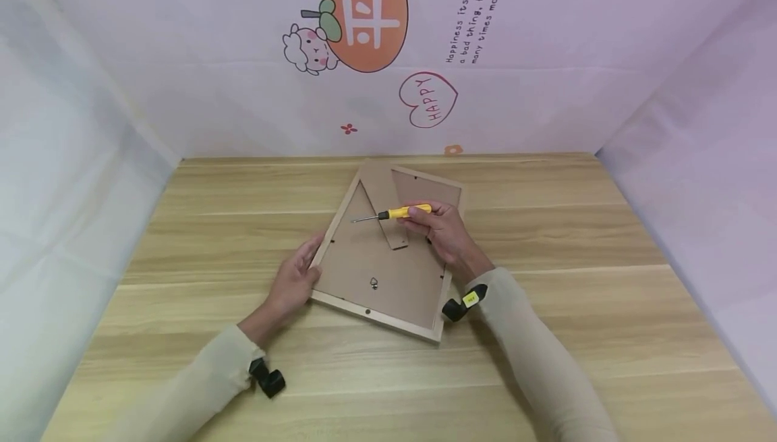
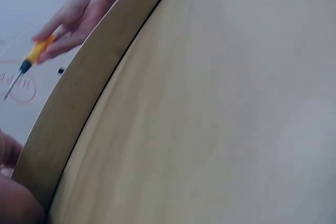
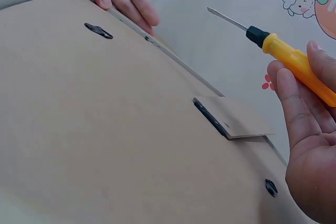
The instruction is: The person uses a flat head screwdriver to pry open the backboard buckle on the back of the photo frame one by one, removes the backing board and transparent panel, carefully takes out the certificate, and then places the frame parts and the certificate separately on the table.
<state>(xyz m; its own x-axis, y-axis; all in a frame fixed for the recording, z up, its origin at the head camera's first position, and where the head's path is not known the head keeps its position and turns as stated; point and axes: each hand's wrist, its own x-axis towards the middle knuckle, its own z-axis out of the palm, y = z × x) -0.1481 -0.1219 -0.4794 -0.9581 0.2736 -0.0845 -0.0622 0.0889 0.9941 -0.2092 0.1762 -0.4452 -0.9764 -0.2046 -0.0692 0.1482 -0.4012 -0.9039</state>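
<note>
A wooden picture frame [image 1: 400,324], its brown backing board facing up, is tilted over the table. My left hand [image 1: 293,281] grips its left edge, thumb on top and fingers underneath. In my right hand [image 1: 446,231] is a screwdriver [image 1: 402,212] with a yellow handle and black collar, pinched between thumb and fingers. Its metal tip points left, above the backing and touching nothing. The easel leg [image 1: 384,202] lies flat against the board, with a dark hinge [image 3: 211,119] at its inner end. A small metal hanger [image 3: 98,31] sits near the frame's lower edge.
The wood-grain table [image 1: 595,260] extends around the frame. A white cloth backdrop [image 1: 243,91] with printed cartoons and lettering stands behind, and pale cloth walls rise on both sides. Dark turn tabs [image 3: 271,188] line the backing's edges.
</note>
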